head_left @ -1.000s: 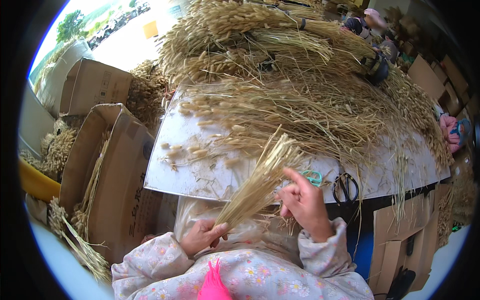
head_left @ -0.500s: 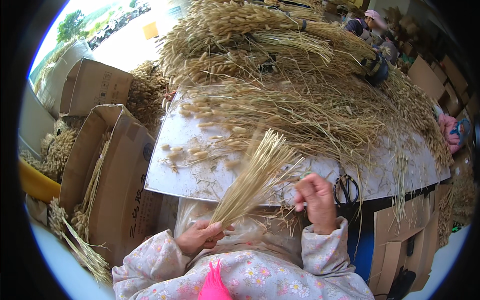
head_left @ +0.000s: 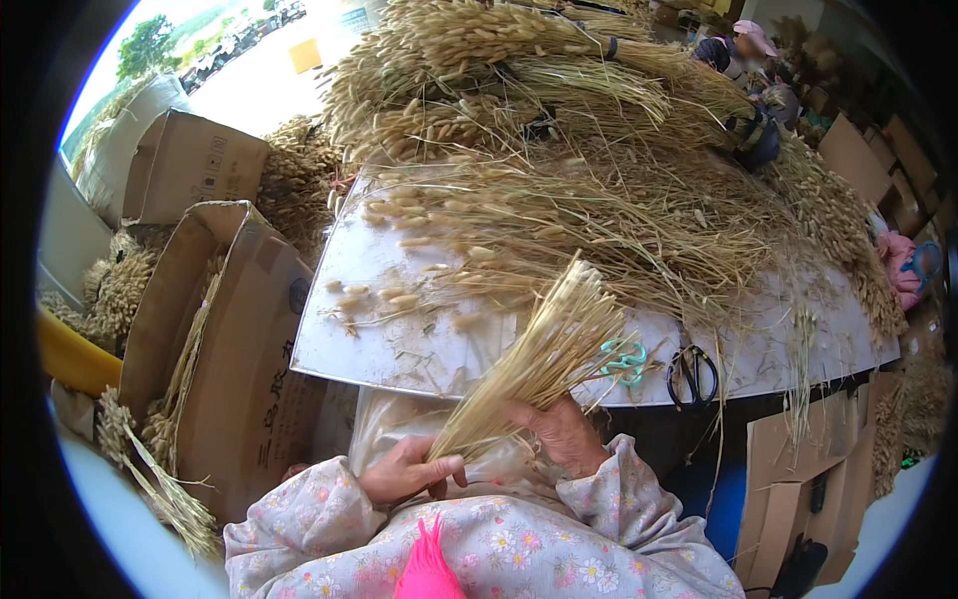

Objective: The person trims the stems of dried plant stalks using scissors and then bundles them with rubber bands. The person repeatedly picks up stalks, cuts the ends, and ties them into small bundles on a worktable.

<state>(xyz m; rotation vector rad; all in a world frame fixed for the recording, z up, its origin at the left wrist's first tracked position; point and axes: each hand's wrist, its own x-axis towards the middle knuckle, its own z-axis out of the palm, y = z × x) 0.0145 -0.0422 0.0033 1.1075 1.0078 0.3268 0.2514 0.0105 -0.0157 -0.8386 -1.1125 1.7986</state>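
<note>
Across my lap, just in front of the table edge, slants a bundle of dried grass stems (head_left: 544, 344), its cut stem ends fanned toward the table. My left hand (head_left: 404, 469) is closed round its lower end, thumb pointing right. My right hand (head_left: 562, 434) grips the same bundle from the right side, its fingertips partly hidden among the stems. The heads of this bundle are not in sight. Beyond the right hand, turquoise-handled scissors (head_left: 624, 361) lie at the table's edge, and black-handled scissors (head_left: 691, 377) lie to their right.
Loose fluffy-headed stems (head_left: 589, 230) spread over the white table (head_left: 349, 349), with tied bundles (head_left: 479, 60) heaped behind. Open cardboard boxes (head_left: 254, 339) stand at left; more cardboard (head_left: 798, 479) is at lower right. Another person (head_left: 738, 60) sits at the far right.
My right hand has come left and down from beside the table edge onto the bundle. The turquoise-handled scissors now show fully. The bundle has shifted slightly right.
</note>
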